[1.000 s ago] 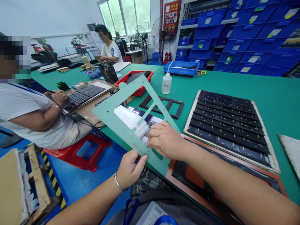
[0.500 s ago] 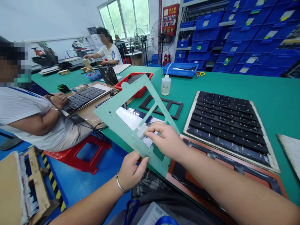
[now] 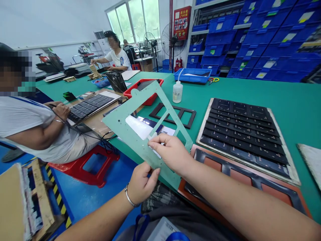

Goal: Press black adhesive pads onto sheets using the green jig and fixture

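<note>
A pale green plastic template (image 3: 125, 134) with large cut-out windows is tilted up in front of me. My left hand (image 3: 143, 183) grips its lower edge, thumb on the near face and fingers behind. My right hand (image 3: 173, 152) is closed in a pinch over the template's crossbar, on a thin translucent film (image 3: 151, 136) that shows only in part past the fingertips. The template's lower right corner meets an orange-brown board (image 3: 233, 177) carrying a glossy black frame (image 3: 258, 180). Through the windows a black frame (image 3: 187, 117) and white sheets on the table are visible.
Overlapping black panels (image 3: 245, 134) lie on a white-edged board at the right. A squeeze bottle (image 3: 177, 92), a red tray (image 3: 152, 97) and a blue tray (image 3: 193, 75) stand farther back. At the left a co-worker (image 3: 37, 127) sits on a red stool (image 3: 85, 167), handling black panels.
My right hand has moved slightly left and up along the crossbar, and less of the film shows. The template has shifted slightly right. My left hand keeps its hold.
</note>
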Available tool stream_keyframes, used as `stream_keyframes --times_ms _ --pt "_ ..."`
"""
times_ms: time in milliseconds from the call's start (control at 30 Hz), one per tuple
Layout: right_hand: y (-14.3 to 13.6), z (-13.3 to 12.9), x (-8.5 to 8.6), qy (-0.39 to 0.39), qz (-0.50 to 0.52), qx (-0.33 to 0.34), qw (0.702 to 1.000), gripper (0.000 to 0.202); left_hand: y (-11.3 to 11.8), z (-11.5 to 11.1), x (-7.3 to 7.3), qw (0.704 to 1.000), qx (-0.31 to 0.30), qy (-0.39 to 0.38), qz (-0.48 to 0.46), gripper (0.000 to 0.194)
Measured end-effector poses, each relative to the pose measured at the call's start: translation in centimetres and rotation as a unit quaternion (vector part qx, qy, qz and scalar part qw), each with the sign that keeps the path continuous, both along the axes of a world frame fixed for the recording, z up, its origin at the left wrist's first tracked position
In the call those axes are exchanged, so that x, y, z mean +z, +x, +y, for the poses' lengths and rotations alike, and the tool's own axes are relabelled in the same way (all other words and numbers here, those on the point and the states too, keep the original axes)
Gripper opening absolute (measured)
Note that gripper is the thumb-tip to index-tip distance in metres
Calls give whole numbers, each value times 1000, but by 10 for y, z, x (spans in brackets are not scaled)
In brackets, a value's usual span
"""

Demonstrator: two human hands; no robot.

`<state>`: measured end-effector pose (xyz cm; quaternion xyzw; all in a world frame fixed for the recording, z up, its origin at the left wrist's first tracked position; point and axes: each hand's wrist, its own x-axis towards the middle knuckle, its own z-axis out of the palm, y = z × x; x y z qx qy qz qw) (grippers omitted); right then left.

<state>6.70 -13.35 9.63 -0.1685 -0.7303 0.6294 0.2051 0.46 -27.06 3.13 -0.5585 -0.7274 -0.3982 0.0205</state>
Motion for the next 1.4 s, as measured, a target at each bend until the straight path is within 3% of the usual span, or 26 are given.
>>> stream_keyframes --times_ms 267,633,767,900,1067,1400 --pt "-2 -1 -2 -16 1 -4 1000 11 1 0 1 1000 -4 7 11 16" --pt "3 7 1 112 40 -30 993 10 1 0 2 1000 -5 1 23 18" --pt "7 21 17 280 95 -46 954 14 2 1 3 1000 -9 6 24 17" --pt "5 30 38 415 101 59 902 17 3 2 5 999 -12 12 34 19" --pt "-2 33 47 471 84 125 869 18 4 1 6 999 -21 2 33 18" --pt "-3 32 47 525 105 118 837 22 5 1 7 999 -22 4 33 19"
